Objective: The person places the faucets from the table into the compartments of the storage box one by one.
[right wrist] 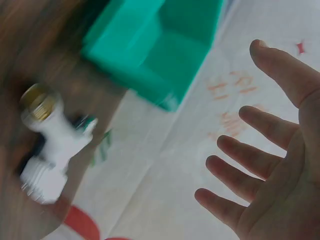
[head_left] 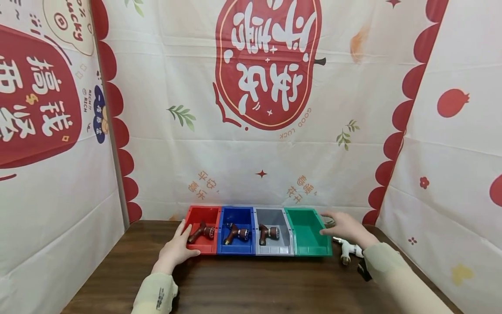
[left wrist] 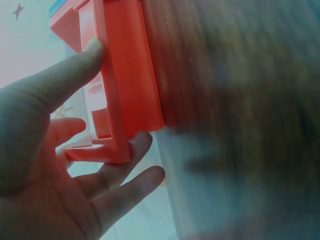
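My left hand (head_left: 174, 250) holds the front left corner of the red bin (left wrist: 132, 75), thumb on its front rim and fingers about its side wall. A brown tap (head_left: 201, 232) lies in this bin. Joined to it are a blue bin (head_left: 237, 213) with a brown tap (head_left: 237, 233), and a grey bin (head_left: 285, 237) with another brown tap (head_left: 269, 233). Off the right end, beside the green bin (head_left: 307, 231), my right hand (right wrist: 272, 155) is held with fingers spread and nothing in it. A white tap (head_left: 347, 250) with a brass-coloured end lies on the table near that hand.
The dark wooden table (head_left: 251, 283) extends in front of the bins. Printed white cloth (head_left: 235, 157) hangs behind them and at both sides. A small black object (head_left: 364, 270) shows by the right cuff; its kind is unclear.
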Demonstrator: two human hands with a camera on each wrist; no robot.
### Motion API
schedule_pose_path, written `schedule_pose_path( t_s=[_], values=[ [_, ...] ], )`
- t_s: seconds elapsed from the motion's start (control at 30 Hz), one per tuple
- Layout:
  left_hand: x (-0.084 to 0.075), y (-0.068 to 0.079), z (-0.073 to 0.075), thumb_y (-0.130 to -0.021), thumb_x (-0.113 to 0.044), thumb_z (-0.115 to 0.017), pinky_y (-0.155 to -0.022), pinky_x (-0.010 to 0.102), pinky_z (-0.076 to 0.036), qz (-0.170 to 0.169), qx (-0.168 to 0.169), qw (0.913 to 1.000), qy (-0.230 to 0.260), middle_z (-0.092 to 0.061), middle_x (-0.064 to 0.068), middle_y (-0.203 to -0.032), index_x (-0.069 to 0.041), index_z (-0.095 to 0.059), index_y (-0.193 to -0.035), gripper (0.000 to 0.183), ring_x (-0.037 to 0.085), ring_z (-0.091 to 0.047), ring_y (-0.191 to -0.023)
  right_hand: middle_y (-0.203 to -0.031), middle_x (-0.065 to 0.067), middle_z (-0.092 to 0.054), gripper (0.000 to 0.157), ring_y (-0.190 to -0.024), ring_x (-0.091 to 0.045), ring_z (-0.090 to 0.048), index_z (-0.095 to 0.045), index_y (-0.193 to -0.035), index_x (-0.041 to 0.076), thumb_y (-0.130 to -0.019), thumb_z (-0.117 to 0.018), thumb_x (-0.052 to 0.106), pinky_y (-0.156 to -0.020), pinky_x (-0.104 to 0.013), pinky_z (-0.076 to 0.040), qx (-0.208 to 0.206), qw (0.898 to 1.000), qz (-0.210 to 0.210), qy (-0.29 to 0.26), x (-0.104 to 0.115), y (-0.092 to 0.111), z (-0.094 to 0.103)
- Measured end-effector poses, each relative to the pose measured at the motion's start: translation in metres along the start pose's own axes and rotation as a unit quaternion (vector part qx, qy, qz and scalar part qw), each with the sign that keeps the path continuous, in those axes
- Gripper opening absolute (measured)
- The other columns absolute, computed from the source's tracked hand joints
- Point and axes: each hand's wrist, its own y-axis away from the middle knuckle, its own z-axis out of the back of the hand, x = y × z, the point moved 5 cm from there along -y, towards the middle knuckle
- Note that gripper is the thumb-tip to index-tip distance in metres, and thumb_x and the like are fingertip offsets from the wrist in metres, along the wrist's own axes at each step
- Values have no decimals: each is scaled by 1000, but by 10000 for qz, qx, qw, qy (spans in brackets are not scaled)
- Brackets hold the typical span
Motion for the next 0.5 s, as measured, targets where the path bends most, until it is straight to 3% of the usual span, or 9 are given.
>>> schedule_pose_path(
  t_s=[0.2,0.5],
  values=[
    [4,5,-1,-76,-36,-81,-91,67,-40,81,18,9999,80,-11,15,-160,-6,-31,-151,95,49,-46,-123,-121,-25,-61,59,-110,-45,-56,-59,-126,-5,-82,-77,30,-84,-60,-48,42,9998,-91,153,-28,14,-9],
    [4,4,3,-75,-37,-82,-87,66,-43,-23,-71,10000,-36,-12,16,-160,-5,-32,-151,95,48,-50,-118,-121,-28,-59,76,-110,-44,-56,-54,-128,-11,-74,-83,36,-88,-61,-46,371,9986,-364,69,-67,16,-31]
  ],
)
